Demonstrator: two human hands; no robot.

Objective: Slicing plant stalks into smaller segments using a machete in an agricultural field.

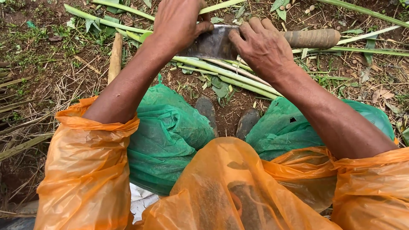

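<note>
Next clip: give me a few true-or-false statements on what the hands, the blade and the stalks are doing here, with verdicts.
1. Both hands rest on the metal blade. True: the left hand and right hand press on it.
2. The right hand grips the wooden handle. False: the handle lies free, beyond that hand.
3. Green stalks lie under the blade. True.
4. The sleeves are blue. False: they are orange plastic.
5. The ground is tiled. False: it is soil with plant litter.
</note>
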